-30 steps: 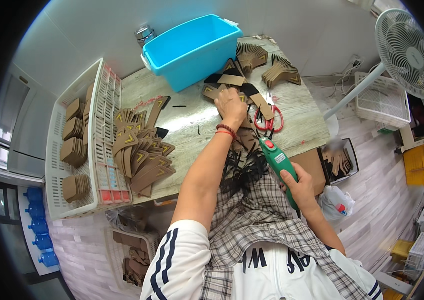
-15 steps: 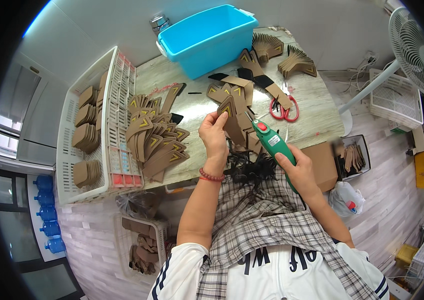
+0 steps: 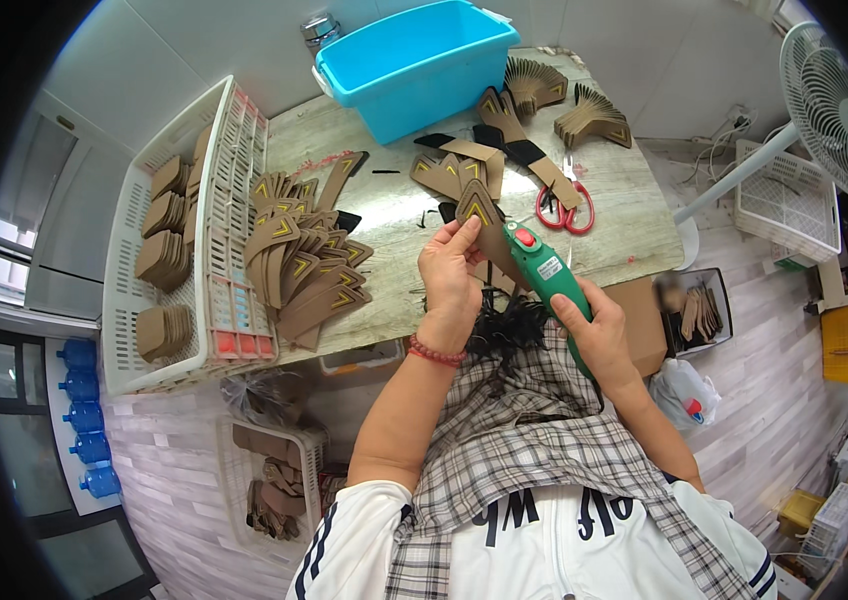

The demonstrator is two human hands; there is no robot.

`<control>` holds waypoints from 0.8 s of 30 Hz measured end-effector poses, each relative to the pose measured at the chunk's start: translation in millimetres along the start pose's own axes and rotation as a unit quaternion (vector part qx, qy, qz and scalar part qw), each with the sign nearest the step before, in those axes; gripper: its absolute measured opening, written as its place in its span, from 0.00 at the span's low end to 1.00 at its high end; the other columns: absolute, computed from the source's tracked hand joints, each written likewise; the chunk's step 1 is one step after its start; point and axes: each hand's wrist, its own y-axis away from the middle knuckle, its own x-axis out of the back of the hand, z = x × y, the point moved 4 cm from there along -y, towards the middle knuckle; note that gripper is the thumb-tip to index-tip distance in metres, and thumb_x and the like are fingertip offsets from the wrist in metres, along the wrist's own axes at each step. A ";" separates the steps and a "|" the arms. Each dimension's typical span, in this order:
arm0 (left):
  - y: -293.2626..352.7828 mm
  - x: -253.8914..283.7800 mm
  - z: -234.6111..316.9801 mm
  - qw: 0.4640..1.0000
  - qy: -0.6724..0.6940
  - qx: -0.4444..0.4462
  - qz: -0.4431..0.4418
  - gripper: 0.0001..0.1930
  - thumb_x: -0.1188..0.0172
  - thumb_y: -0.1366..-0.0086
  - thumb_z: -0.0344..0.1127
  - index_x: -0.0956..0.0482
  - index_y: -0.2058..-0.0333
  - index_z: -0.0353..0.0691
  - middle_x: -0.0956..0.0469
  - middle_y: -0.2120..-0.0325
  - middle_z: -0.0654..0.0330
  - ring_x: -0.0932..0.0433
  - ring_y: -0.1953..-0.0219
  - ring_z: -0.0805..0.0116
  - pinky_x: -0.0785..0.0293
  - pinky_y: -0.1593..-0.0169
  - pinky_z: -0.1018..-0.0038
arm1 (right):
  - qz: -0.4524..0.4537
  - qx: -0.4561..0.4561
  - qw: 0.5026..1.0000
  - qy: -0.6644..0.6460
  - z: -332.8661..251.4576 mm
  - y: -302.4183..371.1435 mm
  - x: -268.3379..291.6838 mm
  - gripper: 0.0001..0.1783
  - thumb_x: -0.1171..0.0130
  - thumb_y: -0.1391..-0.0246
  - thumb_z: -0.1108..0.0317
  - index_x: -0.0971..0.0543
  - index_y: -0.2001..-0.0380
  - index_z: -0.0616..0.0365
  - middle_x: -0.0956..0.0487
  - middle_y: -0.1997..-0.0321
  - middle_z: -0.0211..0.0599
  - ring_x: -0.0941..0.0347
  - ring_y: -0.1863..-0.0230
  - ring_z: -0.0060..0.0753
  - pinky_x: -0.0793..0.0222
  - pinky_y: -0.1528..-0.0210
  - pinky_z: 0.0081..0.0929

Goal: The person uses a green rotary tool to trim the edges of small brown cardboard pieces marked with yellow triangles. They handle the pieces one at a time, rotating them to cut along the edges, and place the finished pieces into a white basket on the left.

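Pinched between the fingers of my left hand [image 3: 451,265] is a flat brown strap piece [image 3: 485,225] with a yellow chevron on its pointed end. My right hand [image 3: 594,330] grips a green handheld power tool [image 3: 541,270] with a red switch. The tool's front end meets the edge of the strap piece; its tip is hidden behind the piece. Black scraps [image 3: 504,322] lie on my checked apron below both hands. Beyond them, loose strap pieces [image 3: 444,174] rest on the table, and red-handled scissors [image 3: 566,208] lie to their right.
A heap of chevron strap pieces [image 3: 309,260] lies at the table's left, beside a white plastic crate [image 3: 206,330] of stacked brown pieces. The blue bin [image 3: 424,85] stands at the back. Fanned stacks [image 3: 594,120] sit back right, near a fan [image 3: 839,110].
My left hand has moved slightly right with the strap piece, which now overlaps the tool's tip. The tool has shifted slightly right. Several loose pieces near the table's front are gone from view.
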 end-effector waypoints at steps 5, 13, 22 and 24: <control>10.4 -5.5 -7.3 1.000 -0.006 0.027 -0.014 0.04 0.39 0.37 0.30 0.22 0.63 0.39 0.19 0.71 0.64 0.23 0.73 0.76 0.28 0.65 0.78 | 0.003 0.002 1.000 -0.005 7.4 -1.9 2.1 0.21 0.38 0.44 0.59 0.23 0.53 0.63 0.25 0.77 0.27 0.32 0.77 0.15 0.35 0.74 0.18; 21.7 -1.7 -13.2 0.998 -0.061 0.012 -0.023 0.03 0.39 0.37 0.30 0.21 0.66 0.38 0.19 0.72 0.65 0.24 0.74 0.78 0.29 0.66 0.80 | 0.002 0.004 1.000 -0.019 3.2 -3.7 4.4 0.22 0.38 0.43 0.58 0.23 0.52 0.64 0.24 0.76 0.27 0.32 0.77 0.15 0.34 0.74 0.17; 23.2 -1.4 -2.2 0.995 -0.090 -0.049 -0.020 0.06 0.41 0.36 0.27 0.21 0.62 0.32 0.19 0.70 0.62 0.24 0.72 0.79 0.28 0.65 0.83 | 0.007 0.007 1.000 -0.030 4.7 -3.3 7.1 0.21 0.38 0.44 0.59 0.23 0.53 0.64 0.24 0.76 0.27 0.32 0.77 0.15 0.34 0.74 0.18; 23.1 -1.1 3.5 0.992 -0.108 -0.065 -0.032 0.06 0.43 0.36 0.27 0.22 0.62 0.31 0.19 0.68 0.62 0.24 0.71 0.79 0.26 0.63 0.82 | 0.001 0.007 1.000 -0.031 7.6 -2.6 8.2 0.21 0.38 0.44 0.60 0.23 0.53 0.64 0.24 0.76 0.27 0.32 0.77 0.15 0.34 0.74 0.18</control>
